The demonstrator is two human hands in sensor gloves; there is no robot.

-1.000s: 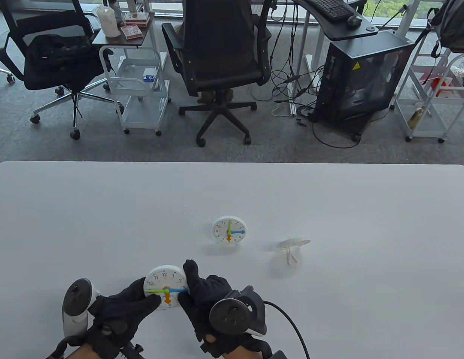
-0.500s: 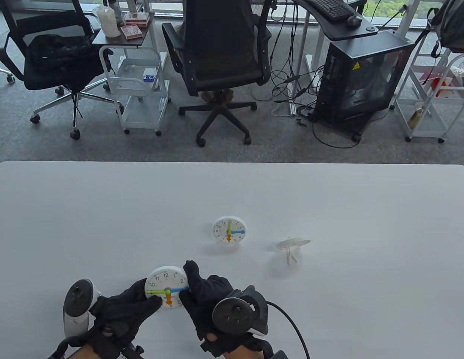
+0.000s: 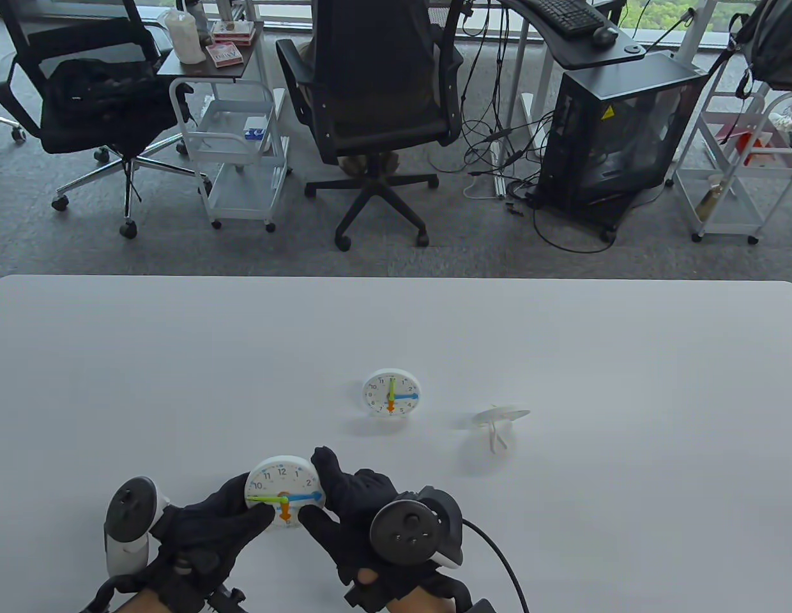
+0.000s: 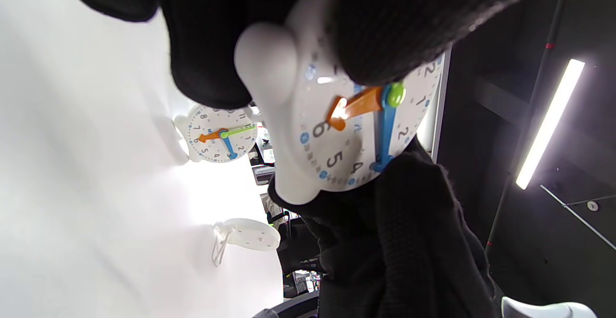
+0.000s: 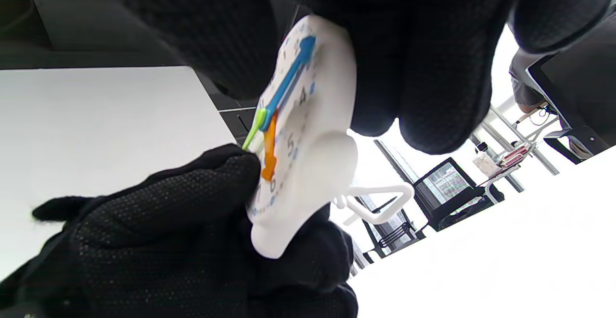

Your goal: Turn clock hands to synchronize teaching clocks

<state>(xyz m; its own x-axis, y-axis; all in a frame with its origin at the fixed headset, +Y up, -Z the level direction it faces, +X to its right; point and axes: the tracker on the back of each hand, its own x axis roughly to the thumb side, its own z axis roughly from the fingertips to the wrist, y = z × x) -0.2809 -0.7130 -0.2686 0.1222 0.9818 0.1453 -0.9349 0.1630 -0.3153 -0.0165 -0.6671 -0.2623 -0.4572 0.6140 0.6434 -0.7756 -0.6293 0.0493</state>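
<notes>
Held clock: a round white plastic teaching clock (image 3: 284, 490) with green, blue and orange hands sits at the near left of the white table (image 3: 562, 332), between the two gloved hands.
Its hands: the green hand (image 3: 263, 498) points left toward 9, the blue hand (image 3: 304, 496) right toward 3, the orange hand (image 3: 285, 509) down toward 6.
Left hand: the black-gloved left hand (image 3: 207, 530) grips the clock's left side, fingers closed around the rim, with one fingertip on the face near the green hand's tip.
Right hand: the black-gloved right hand (image 3: 354, 511) holds the clock's right edge, fingers curled behind the rim, thumb lying just beside the lower right of the face.
Second clock: a smaller-looking white round teaching clock (image 3: 391, 392) stands upright near the table's middle, well apart from the hands; green up at 12, blue at 3, orange at 6.
Third clock: a white clock (image 3: 501, 416) right of the second stands with its wire stand toward the camera, face hidden.
</notes>
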